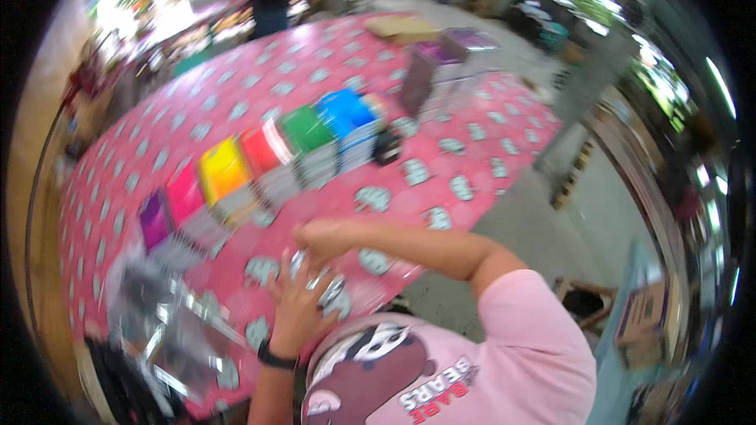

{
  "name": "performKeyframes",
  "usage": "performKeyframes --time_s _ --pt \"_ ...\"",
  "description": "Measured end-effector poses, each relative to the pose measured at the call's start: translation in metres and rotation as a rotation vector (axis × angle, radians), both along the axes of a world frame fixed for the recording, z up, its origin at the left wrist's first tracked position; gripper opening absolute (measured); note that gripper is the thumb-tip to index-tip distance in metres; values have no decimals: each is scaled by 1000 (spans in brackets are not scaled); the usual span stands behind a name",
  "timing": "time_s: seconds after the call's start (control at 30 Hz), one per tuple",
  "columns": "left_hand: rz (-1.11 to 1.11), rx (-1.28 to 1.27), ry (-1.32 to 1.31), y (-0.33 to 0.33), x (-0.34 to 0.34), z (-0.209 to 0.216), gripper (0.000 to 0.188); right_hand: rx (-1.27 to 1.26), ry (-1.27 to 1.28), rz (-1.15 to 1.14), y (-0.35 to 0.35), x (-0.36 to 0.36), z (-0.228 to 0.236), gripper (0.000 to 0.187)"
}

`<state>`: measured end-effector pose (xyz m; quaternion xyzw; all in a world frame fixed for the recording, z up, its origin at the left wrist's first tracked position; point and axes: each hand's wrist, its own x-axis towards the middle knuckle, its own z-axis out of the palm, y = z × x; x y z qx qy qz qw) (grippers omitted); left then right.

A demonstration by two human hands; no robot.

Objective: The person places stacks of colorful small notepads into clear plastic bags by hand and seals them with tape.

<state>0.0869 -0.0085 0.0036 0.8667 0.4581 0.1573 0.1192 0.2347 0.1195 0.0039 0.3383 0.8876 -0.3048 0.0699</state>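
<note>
Over the near edge of the table, my left hand (301, 299), with a dark band on its wrist, has its fingers spread. Just beyond it, my right hand (324, 240) is closed, its arm reaching in from the right. A small shiny, clear or silvery thing (298, 262) shows between the two hands; blur hides what it is. Ahead of them runs a row of notebook stacks: purple (155, 220), pink (187, 194), yellow (224, 169), red (265, 147), green (302, 129) and blue (345, 112).
A pink patterned cloth covers the table (260, 83). Clear plastic bags (169, 323) lie at the near left. A black roll-like object (387, 146) sits beside the blue stack. More purple-topped stacks (441, 71) stand at the far right. A cardboard box (642, 323) is at right; a person (269, 0) stands beyond.
</note>
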Motion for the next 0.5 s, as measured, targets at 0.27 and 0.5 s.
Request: performKeyframes --time_s 0.27,0.5 --pt "13 55 53 8 13 3 58 -488 548 -111 10 27 -26 58" --pt "-26 22 25 4 1 -2 71 -724 552 -428 -11 28 -117 51"
